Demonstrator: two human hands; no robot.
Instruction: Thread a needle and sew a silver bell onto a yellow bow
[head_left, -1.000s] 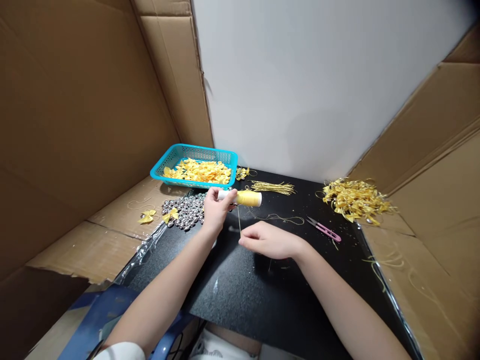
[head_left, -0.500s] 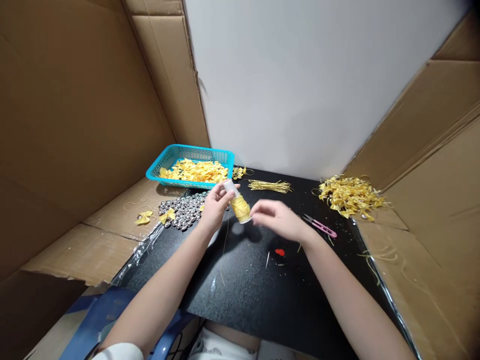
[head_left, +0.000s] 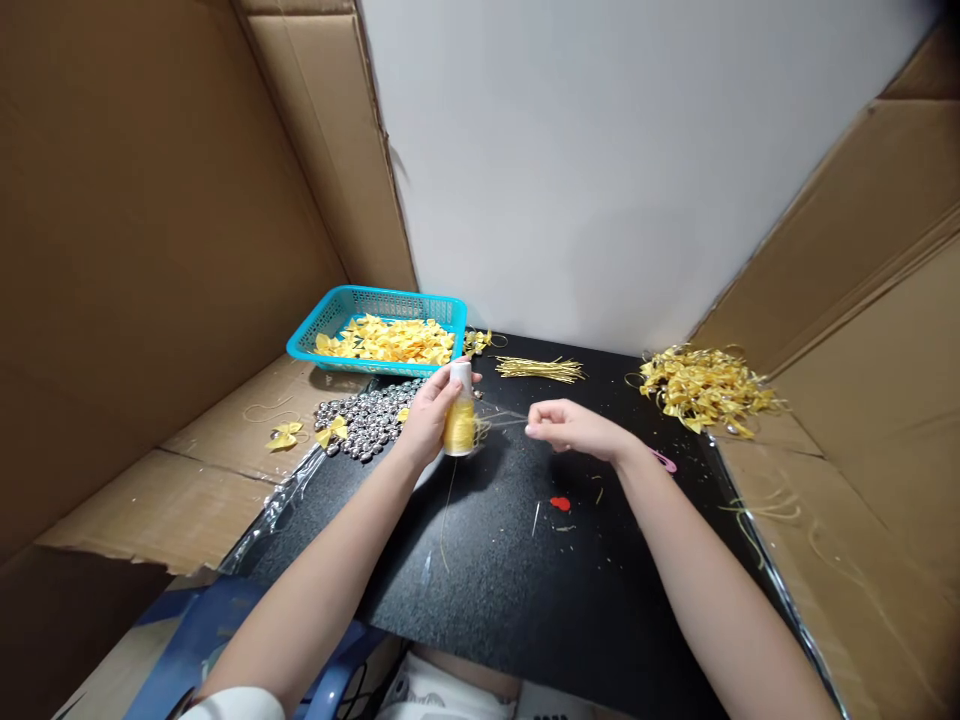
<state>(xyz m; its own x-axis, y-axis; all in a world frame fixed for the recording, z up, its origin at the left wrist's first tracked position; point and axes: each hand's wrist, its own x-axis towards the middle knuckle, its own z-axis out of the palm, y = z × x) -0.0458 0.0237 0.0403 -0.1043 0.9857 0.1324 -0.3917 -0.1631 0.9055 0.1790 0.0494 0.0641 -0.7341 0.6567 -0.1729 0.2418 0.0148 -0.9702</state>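
Observation:
My left hand (head_left: pixel 430 417) is wrapped round a spool of yellow thread (head_left: pixel 460 428), which stands nearly upright above the black table, its white core showing at the top. Off the spool's right side, pale thread (head_left: pixel 501 416) stretches in thin strands to my right hand (head_left: pixel 561 424). The fingertips of that hand are pinched together on the thread. Another loose strand (head_left: pixel 448 520) trails on the table below the spool.
At the back left, a blue basket (head_left: pixel 298 345) holds yellow bows. Silver beads (head_left: pixel 367 425) lie before it. Gold twist ties (head_left: pixel 540 370) lie at the back; a pile of yellow bows (head_left: pixel 701 385) is at the right. Pink snips (head_left: pixel 664 461), a needle (head_left: pixel 535 519) and a red piece (head_left: pixel 560 504) lie nearby.
My right hand has moved right, away from the spool, drawing thread out between them. My left hand has turned the spool from tilted to nearly upright. The right forearm now covers most of the snips.

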